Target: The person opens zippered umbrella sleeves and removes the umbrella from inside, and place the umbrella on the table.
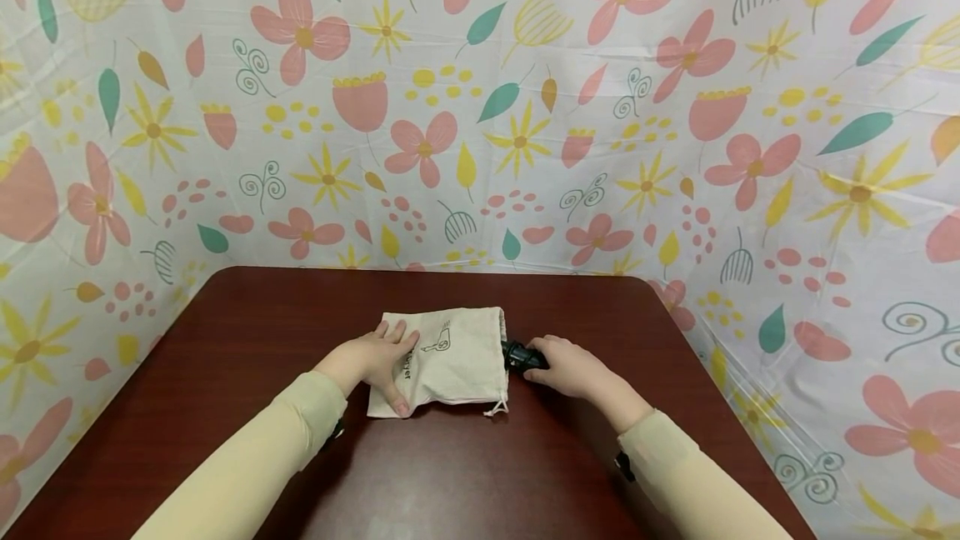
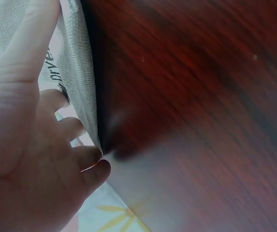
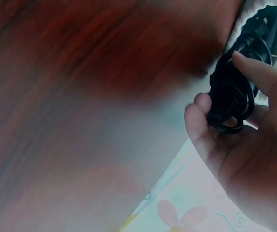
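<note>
A cream cloth drawstring bag point(image 1: 457, 373) lies on the table, printed with a small hair dryer drawing and lettering. My left hand point(image 1: 380, 361) rests on its closed left end with fingers spread, the thumb near the front edge; in the left wrist view the bag's edge point(image 2: 82, 63) rises beside the thumb. At the mouth on the right, a black hair dryer point(image 1: 517, 357) sticks out, its cord point(image 3: 247, 104) wound about it. My right hand point(image 1: 573, 367) grips this outer end, thumb on one side and fingers on the other. The rest of the hair dryer is hidden inside the bag.
The dark red-brown wooden table point(image 1: 420, 482) has rounded far corners. Behind it and along both sides hangs a white curtain point(image 1: 480, 148) with flower prints. The bag's white drawstring point(image 1: 497, 409) lies knotted at the front corner of its mouth.
</note>
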Demonstrator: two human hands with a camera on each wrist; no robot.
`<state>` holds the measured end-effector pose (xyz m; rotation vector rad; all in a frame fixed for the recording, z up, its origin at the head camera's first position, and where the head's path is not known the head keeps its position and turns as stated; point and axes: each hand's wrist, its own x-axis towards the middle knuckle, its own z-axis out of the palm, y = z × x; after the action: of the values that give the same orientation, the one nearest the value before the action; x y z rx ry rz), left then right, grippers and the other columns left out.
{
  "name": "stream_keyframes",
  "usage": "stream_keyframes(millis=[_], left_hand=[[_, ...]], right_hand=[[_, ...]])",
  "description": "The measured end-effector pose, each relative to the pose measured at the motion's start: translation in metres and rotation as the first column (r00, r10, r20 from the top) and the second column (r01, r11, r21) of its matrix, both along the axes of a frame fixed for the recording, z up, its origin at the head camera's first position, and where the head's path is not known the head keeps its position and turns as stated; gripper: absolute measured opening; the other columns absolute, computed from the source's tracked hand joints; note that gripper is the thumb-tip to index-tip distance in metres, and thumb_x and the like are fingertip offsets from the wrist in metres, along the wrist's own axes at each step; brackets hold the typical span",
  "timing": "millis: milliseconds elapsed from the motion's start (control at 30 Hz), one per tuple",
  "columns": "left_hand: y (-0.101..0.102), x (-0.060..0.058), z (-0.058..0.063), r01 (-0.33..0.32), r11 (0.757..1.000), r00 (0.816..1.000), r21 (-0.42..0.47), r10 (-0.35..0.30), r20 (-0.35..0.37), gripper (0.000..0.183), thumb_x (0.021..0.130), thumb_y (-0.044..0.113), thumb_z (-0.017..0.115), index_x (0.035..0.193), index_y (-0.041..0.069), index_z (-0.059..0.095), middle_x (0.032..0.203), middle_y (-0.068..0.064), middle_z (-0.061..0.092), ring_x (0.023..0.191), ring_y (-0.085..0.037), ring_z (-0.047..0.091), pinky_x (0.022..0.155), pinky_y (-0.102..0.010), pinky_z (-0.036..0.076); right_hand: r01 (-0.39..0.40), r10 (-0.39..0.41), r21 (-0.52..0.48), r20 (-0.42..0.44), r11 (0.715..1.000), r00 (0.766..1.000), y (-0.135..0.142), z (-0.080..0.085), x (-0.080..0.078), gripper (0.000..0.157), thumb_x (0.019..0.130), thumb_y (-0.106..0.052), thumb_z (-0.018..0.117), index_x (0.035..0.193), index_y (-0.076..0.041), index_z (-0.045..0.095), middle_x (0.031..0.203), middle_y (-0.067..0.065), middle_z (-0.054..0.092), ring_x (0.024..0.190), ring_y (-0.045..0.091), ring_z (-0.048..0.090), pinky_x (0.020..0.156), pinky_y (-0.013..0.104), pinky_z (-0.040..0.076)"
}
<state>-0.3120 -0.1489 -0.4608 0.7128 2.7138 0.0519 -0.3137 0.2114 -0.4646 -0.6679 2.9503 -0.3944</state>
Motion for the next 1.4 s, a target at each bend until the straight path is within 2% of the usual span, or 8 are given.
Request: stream_keyframes(millis=[200,367,700,1033,1400], left_hand=[[0.0,0.002,0.002,-0.007,1.0,1.0,-0.001,0.007,0.013,0.14,0.05,0.076,0.078,0.159,0.014,0.015,0.161,-0.02,0.007,0.143,-0.05,0.005,0.111,-0.058,0.02],[0.001,0.002,0.003,-0.015,1.0,1.0,-0.002,0.015,0.019,0.14,0.05,0.075,0.079,0.159,0.014,0.015,0.161,-0.019,0.007,0.144,-0.049,0.004,0.112,-0.058,0.02],[0.001,0.003,0.004,-0.023,1.0,0.999,0.008,0.023,0.035,0.14,0.051,0.074,0.08,0.159,0.014,0.014,0.161,-0.019,0.005,0.144,-0.049,0.002,0.111,-0.059,0.019],[0.002,0.002,0.003,-0.016,1.0,0.999,0.004,0.016,0.035,0.14,0.051,0.074,0.078,0.159,0.014,0.013,0.162,-0.018,0.004,0.144,-0.049,0.002,0.111,-0.059,0.019],[0.002,0.003,0.002,-0.038,0.999,0.999,-0.001,0.038,0.032,0.141,0.049,0.076,0.078,0.159,0.016,0.013,0.162,-0.017,0.004,0.145,-0.046,0.002,0.109,-0.064,0.018]], right_hand=[[-0.015,0.015,0.003,0.023,1.0,1.0,0.003,0.002,-0.008,0.043,0.087,-0.034,0.075,0.122,-0.012,0.064,0.109,0.0,0.061,0.091,0.014,0.055,0.08,0.037,0.047],[-0.014,0.014,0.015,0.04,1.0,0.999,0.007,0.006,-0.016,0.041,0.086,-0.035,0.076,0.121,-0.017,0.064,0.108,-0.002,0.061,0.09,0.013,0.054,0.079,0.038,0.046],[-0.003,-0.003,0.065,0.099,0.998,0.995,0.014,0.008,-0.035,0.043,0.088,-0.035,0.074,0.126,-0.018,0.062,0.117,0.0,0.061,0.096,0.015,0.055,0.082,0.041,0.047],[-0.031,0.022,0.073,0.129,0.997,0.991,0.016,0.009,-0.049,0.041,0.089,-0.031,0.074,0.126,-0.018,0.061,0.121,0.002,0.059,0.103,0.018,0.055,0.087,0.043,0.046],[-0.048,0.04,0.051,0.133,0.998,0.99,0.02,0.011,-0.054,0.042,0.091,-0.026,0.071,0.13,-0.015,0.059,0.129,0.009,0.055,0.111,0.023,0.053,0.092,0.046,0.044]])
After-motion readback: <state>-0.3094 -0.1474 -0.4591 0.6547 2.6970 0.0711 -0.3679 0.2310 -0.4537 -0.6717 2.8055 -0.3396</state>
